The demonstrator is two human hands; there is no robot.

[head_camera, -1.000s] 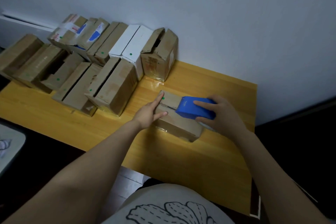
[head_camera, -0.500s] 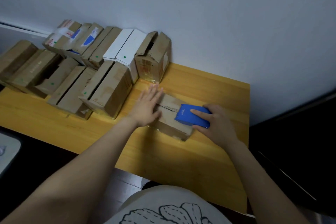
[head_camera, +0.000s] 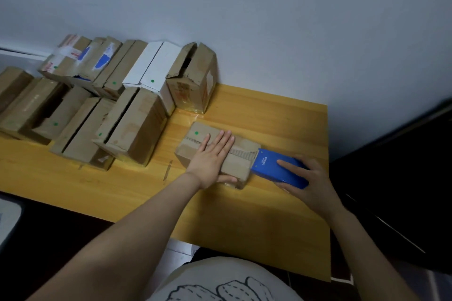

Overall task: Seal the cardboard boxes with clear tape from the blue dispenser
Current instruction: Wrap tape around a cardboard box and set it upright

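My left hand [head_camera: 212, 156] lay flat on top of the small brown cardboard box [head_camera: 241, 166], fingers straight and close together, pressing its 2 flaps down, with the thumb tucked against the near side. My right hand [head_camera: 315, 178] was curled round the blue plastic tape dispenser [head_camera: 274, 168], index finger stretched along its top. The dispenser's mouth sat at the right end of the box, touching the edge where the seam ran out, and the rest of its body hung past the box over the yellow wooden table [head_camera: 269, 222].

The clear tape [head_camera: 244, 154] was hard for me to make out. I saw only a pale ribbed strip along the seam between my left fingertips and the dispenser, so I could not tell how well it had stuck.

I judged the risks to be these:

1. The box looked light, so a hard pull to the right could drag it out from under my palm and the strip would land crooked.
2. If I lifted my left hand too soon, the flaps could spring up and peel the tape before it bonded.
3. Tearing at a poor angle could stretch the tape instead of cutting it, leaving a curled tail that stuck to itself.
4. Stopping short of the box's end face would leave the seam's end unsealed.

The other brown and white cardboard boxes [head_camera: 137, 127] stood crowded to the left, well apart from my pull.
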